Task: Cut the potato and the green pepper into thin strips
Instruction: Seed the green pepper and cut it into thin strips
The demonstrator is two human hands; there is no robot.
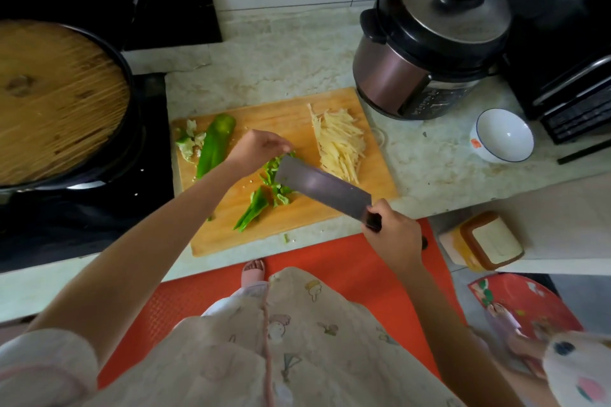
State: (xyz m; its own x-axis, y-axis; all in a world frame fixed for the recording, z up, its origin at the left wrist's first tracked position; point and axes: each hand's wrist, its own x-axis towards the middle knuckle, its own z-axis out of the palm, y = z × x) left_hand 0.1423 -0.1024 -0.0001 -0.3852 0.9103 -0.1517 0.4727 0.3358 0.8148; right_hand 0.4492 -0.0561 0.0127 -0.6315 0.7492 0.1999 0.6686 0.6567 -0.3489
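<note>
- Here, at a kitchen counter, a person's right hand (393, 235) grips the dark handle of a broad rectangular steel cleaver (322, 187), whose blade is angled across a pale wooden cutting board (291, 116).
- The left hand (254, 149) curls its fingers down on the loose bright green pepper pieces (269, 187) at mid-board, holding them just beside the blade's far end.
- A pile of pale yellow potato strips (340, 139) lies finished at the board's right. A long glossy green pepper half (215, 145) waits uncut at the left, next to whitish core scraps (188, 142).
- To do this step well, it seems wise to tuck the fingertips back, let the knuckles guide the flat of the blade, and bunch the pieces lengthwise, so each cut gives a strip as thin as the potato's.
- The pieces look curled and slippery, so flattening them first would likely steady them.
- The blade hides its own cutting edge and the pepper beneath it, so whether it touches the board cannot be told. The left fingertips are blurred.
</note>
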